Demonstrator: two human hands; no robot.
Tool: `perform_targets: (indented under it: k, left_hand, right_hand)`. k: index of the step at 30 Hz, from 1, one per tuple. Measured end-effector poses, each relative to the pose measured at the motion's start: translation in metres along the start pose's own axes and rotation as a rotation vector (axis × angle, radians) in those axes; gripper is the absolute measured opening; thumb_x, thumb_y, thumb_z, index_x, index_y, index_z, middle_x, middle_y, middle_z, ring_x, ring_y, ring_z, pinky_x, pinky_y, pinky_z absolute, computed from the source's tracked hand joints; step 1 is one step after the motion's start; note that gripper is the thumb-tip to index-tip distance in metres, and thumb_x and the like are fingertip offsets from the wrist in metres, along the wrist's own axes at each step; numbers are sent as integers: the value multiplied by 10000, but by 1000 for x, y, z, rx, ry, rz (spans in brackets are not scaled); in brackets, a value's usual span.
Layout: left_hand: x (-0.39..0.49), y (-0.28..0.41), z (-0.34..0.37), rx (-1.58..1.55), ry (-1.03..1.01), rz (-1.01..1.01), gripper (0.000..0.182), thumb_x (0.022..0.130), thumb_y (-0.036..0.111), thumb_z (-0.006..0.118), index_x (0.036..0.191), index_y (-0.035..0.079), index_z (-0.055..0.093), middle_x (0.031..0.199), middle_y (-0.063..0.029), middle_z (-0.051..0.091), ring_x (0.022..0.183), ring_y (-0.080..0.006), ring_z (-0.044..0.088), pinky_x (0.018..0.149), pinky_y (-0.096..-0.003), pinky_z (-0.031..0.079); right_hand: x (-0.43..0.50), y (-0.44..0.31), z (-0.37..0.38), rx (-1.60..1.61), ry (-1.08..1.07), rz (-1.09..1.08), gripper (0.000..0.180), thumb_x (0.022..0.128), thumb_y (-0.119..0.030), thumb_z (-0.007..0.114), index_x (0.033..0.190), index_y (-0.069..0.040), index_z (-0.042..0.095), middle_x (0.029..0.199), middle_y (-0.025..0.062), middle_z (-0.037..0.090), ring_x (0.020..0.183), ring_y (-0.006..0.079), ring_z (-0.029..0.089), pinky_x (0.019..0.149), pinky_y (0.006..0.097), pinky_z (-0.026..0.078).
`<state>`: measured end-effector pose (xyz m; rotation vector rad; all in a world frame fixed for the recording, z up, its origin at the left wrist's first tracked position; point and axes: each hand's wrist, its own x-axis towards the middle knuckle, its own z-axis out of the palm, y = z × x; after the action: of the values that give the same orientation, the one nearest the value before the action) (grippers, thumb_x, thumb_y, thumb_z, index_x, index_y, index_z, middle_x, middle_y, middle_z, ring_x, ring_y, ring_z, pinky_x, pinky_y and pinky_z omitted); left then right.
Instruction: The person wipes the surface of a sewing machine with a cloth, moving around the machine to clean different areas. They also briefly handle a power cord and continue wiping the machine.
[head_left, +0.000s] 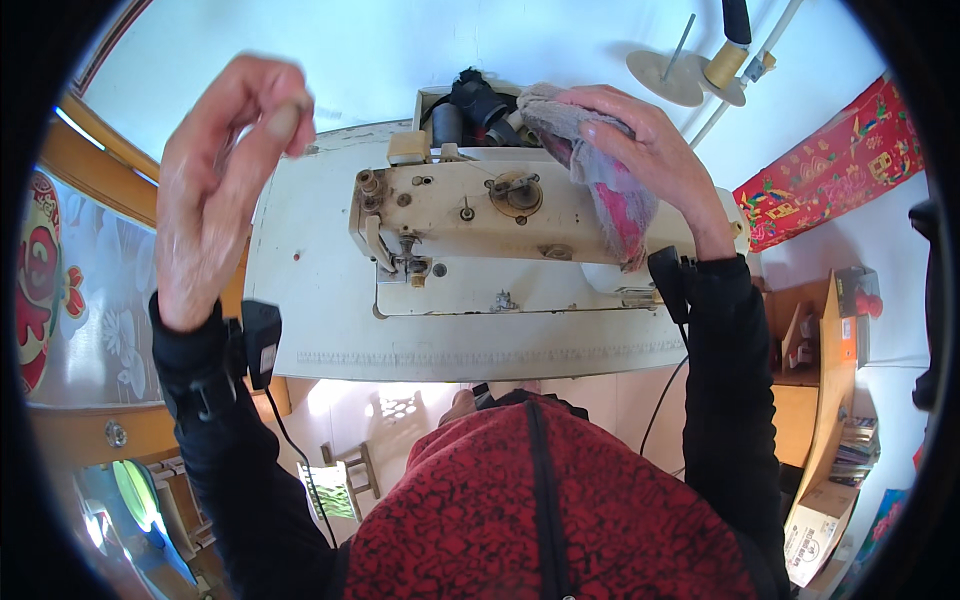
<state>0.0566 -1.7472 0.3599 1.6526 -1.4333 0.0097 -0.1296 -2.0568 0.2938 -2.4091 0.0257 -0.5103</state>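
My right hand (652, 142) grips a grey and pink cloth (622, 199), which hangs down over the right part of a white industrial sewing machine's arm (465, 232). Raised above the left side of the white sewing table (315, 262) is my left hand (232, 165), its thumb and fingers drawn together. The fingertips are blurred, and I make out nothing between them. The machine head, with its round top dial (516, 193) and needle end (409, 259) at the left, lies between my hands. Dark stains mark its top.
Behind the machine, an open box (424, 101) holds dark thread spools and black cloth. A thread stand (724, 71) with a yellow cone rises at the back right. Cables hang from devices on both my wrists. A wooden cabinet stands left; shelves and a carton (821, 532) are right.
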Motion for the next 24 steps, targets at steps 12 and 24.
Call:
perform_targets:
  k: [12, 24]
  left_hand:
    - [-94, -21, 12, 42, -188, -204, 136, 824, -48, 684, 916, 43, 641, 805, -51, 643, 830, -193, 612, 1016, -428, 414]
    - [-172, -29, 42, -16, 1, -386, 138, 785, -66, 686, 889, 17, 650, 860, -93, 668, 831, -267, 610, 812, -351, 478]
  right_hand:
    - [40, 12, 67, -34, -392, -159, 228, 899, -53, 551, 1099, -106, 649, 1107, 76, 648, 1030, 283, 595, 946, 380, 461]
    - [45, 39, 33, -189, -406, -256, 164, 839, 1, 555, 991, -59, 566, 1072, 100, 634, 977, 347, 580, 853, 414, 465]
